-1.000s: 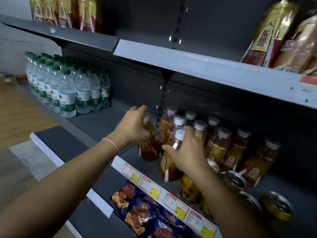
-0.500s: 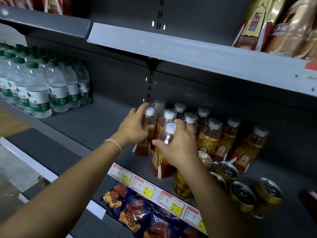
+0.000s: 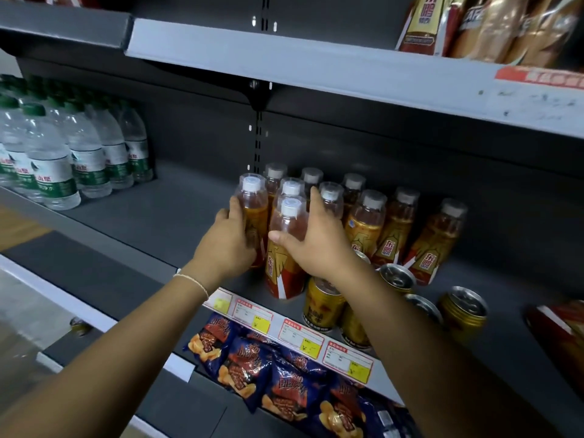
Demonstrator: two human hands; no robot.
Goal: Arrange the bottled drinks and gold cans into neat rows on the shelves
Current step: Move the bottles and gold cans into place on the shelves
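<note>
A person's left hand [image 3: 227, 245] is gripping an amber drink bottle [image 3: 252, 200] at the left end of the cluster on the middle shelf [image 3: 151, 216], its fingers curling round the bottle's body. The right hand [image 3: 316, 245] is holding the nearest bottle [image 3: 281, 273], with the thumb pressing its near side and the fingers reaching round the far side, where their tips appear to be touching the next bottle back. Both bottles are standing upright with white caps on, amber drink showing through the clear plastic above gold-and-red labels. More of the same bottles [image 3: 366, 222] are standing behind and to the right in loose diagonal lines. Gold cans [image 3: 463, 314], tops sealed, are sitting near the shelf's front edge, to the right of the held bottles. At the far left, clear water bottles [image 3: 53, 165] with green caps are standing in a tight block. Blue snack bags [image 3: 252, 365] are lying on the shelf below the price tags [image 3: 300, 336].
</note>
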